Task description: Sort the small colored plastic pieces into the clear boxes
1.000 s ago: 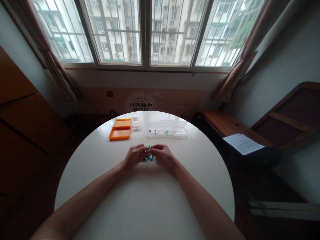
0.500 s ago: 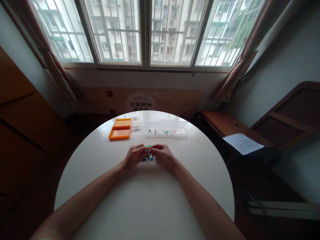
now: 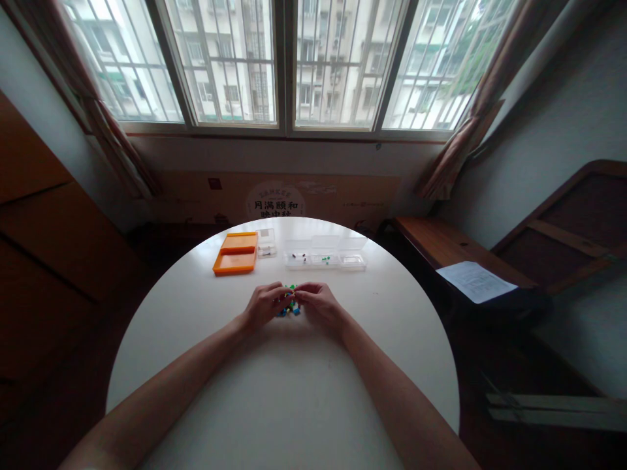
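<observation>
A small heap of blue, green and yellow pieces (image 3: pixel 296 311) lies on the white table, too small to make out their exact kind. Over its left side is my left hand (image 3: pixel 267 303), fingers bent and pinched together. My right hand (image 3: pixel 318 301) meets it from the other side, thumb and fingertips closed. The fingertips of both hands nearly touch above the heap. Whatever they pinch is hidden or too tiny to name.
Beyond my hands stand an open orange case (image 3: pixel 235 262), a small clear box (image 3: pixel 267 250) and a lidded clear compartment box (image 3: pixel 351 262) with brown and green bits. A paper sheet (image 3: pixel 475 282) lies on the wooden bench (image 3: pixel 435 241) at right.
</observation>
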### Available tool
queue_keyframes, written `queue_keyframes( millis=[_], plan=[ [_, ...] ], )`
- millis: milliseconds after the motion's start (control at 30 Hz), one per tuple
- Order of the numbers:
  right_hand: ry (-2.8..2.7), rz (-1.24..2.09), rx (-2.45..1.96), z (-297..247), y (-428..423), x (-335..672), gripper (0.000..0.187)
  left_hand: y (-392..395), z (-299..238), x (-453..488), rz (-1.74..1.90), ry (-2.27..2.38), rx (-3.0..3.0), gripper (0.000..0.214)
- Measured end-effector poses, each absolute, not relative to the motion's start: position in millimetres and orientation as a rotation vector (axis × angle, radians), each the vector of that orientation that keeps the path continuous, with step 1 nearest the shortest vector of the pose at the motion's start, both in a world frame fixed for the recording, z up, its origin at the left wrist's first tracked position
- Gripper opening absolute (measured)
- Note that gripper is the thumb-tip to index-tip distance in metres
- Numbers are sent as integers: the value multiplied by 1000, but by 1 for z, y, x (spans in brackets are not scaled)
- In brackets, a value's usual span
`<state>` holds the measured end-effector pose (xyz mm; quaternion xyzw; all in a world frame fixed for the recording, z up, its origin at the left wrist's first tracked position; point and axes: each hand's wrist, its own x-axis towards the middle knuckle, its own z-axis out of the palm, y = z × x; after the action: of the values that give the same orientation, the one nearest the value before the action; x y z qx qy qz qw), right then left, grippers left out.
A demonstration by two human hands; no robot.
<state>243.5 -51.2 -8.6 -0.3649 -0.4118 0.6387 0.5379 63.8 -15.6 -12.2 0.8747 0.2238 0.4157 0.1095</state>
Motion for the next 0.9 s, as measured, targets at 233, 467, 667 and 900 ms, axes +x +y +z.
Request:
queue_keyframes(
  millis=[233, 467, 667, 900],
  plan=[
    [-991, 1523, -867, -6, -53, 244, 27, -15, -13, 63, 1205, 658, 2575, 17],
    [-1056, 1486, -915, -10, -50, 244, 26, -17, -10, 64, 1206, 684, 2577, 16],
    [-1017, 1509, -915, -12, -49, 244, 25, -16, -11, 64, 1244, 685, 2571, 15],
    [-1021, 1512, -906, -10, -50, 243, 26, -16, -11, 64, 1232, 670, 2583, 16]
  ],
)
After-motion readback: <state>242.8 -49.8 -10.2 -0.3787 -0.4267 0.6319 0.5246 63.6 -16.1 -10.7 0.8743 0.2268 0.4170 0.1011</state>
